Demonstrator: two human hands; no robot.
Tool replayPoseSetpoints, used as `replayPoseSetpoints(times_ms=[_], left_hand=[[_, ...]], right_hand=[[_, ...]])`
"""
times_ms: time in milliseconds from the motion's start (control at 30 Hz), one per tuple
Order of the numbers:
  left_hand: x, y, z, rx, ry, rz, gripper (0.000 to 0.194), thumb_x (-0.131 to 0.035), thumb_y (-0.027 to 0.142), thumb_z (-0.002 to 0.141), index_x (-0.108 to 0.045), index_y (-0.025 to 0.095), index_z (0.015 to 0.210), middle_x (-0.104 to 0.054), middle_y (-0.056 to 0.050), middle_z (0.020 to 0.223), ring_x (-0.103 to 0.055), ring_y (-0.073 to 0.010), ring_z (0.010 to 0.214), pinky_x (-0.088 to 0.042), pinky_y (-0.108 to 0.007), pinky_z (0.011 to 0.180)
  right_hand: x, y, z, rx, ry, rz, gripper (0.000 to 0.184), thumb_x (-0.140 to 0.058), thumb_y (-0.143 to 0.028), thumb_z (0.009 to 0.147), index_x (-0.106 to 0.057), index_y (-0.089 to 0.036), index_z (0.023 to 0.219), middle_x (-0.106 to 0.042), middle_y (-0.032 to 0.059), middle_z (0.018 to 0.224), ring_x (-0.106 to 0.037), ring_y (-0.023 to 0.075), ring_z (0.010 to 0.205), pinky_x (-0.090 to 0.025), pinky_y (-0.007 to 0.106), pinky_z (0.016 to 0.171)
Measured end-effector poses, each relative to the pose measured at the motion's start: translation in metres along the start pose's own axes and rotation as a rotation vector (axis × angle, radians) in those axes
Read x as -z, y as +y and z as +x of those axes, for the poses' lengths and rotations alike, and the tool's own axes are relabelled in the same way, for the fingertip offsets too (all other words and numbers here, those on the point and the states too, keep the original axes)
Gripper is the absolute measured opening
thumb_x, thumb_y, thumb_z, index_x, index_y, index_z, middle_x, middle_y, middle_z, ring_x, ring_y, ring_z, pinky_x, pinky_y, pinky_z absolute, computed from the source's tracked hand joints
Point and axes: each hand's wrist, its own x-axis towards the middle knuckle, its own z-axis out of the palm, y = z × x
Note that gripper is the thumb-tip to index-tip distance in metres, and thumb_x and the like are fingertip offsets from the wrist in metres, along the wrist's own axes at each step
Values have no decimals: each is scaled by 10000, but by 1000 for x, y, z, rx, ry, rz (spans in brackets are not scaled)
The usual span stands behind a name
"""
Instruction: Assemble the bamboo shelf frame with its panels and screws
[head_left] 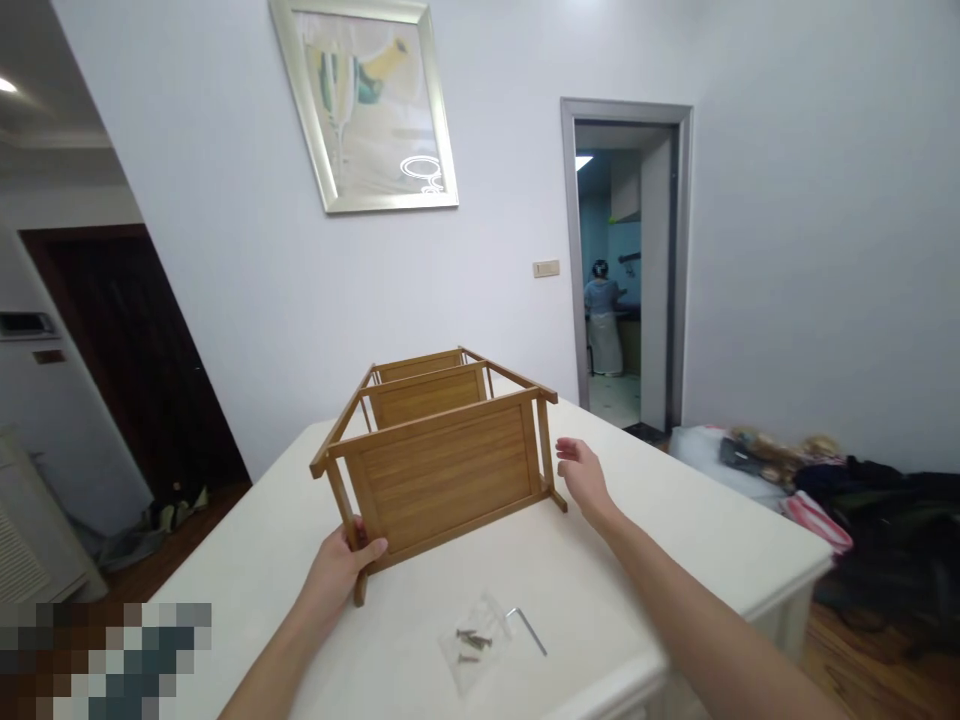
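A bamboo shelf rack [442,455] lies on its side on the white table [637,560], its slatted panels standing on edge. My left hand [341,565] is closed round the rack's near left leg, thumb across the lower rail. My right hand [581,475] hovers open just right of the rack's right leg, fingers apart, not touching it. In front of me a clear plastic bag with several dark screws [472,640] lies beside a small Allen key [527,628].
A framed picture [367,100] hangs on the wall behind. Through the open doorway [622,270] a person [604,325] stands in another room. Bags and clothes [817,480] are piled to the right of the table. A dark door [127,350] is at left.
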Motion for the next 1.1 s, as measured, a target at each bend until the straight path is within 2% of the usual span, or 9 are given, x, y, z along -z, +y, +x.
replayPoseSetpoints(times_ms=[100,167,300,500,633,833,1000,1100], left_hand=[[3,-5,2,28,-71,-40,495,-847,378,557,-598,158,923,-655,6,775,-668,-200,777,-553,-363,797],[4,-7,4,42,-56,-51,501,-850,371,557,-588,161,929,-669,-5,822,-672,-207,822,-550,-354,805],[4,-7,4,53,-22,-82,505,-870,352,521,-582,167,893,-679,-9,833,-669,-206,810,-550,-335,764],[5,-5,2,71,-16,-114,498,-894,324,472,-558,181,811,-682,-8,805,-669,-207,775,-548,-310,705],[6,-2,-1,86,-52,-143,473,-893,289,504,-577,179,839,-692,-18,858,-670,-208,832,-557,-314,756],[2,5,-6,107,-60,-228,469,-894,227,527,-601,178,890,-707,-27,926,-675,-195,883,-572,-305,807],[2,5,-5,121,-78,-276,477,-892,231,540,-614,173,923,-707,-19,927,-676,-178,879,-565,-283,831],[4,3,-3,123,-97,-270,478,-893,238,532,-621,169,919,-706,-22,907,-678,-196,878,-561,-313,846]], right_hand=[[-5,7,-3,-51,-196,96,323,-459,-184,531,-609,-160,816,-644,30,771,-593,191,747,-441,280,619],[-5,10,-4,-72,-308,142,240,-505,-166,521,-599,-162,741,-609,-7,671,-568,166,674,-421,264,597],[6,13,3,-110,-530,226,152,-644,-189,545,-612,-158,690,-624,-6,656,-581,158,671,-451,276,649],[17,20,13,-165,-755,314,261,-817,-265,508,-665,-143,683,-678,38,685,-616,182,680,-500,315,695],[19,24,15,-185,-796,369,269,-859,-249,475,-671,-137,631,-667,28,647,-604,163,637,-500,297,658],[19,27,17,-173,-729,445,315,-890,-230,442,-669,-151,653,-644,-2,624,-581,139,597,-495,279,596],[16,27,16,-165,-691,463,430,-896,-228,437,-679,-165,803,-666,-9,686,-614,150,644,-518,293,645],[16,27,15,-166,-684,446,407,-893,-237,439,-665,-169,770,-669,-7,680,-621,157,646,-523,298,650]])
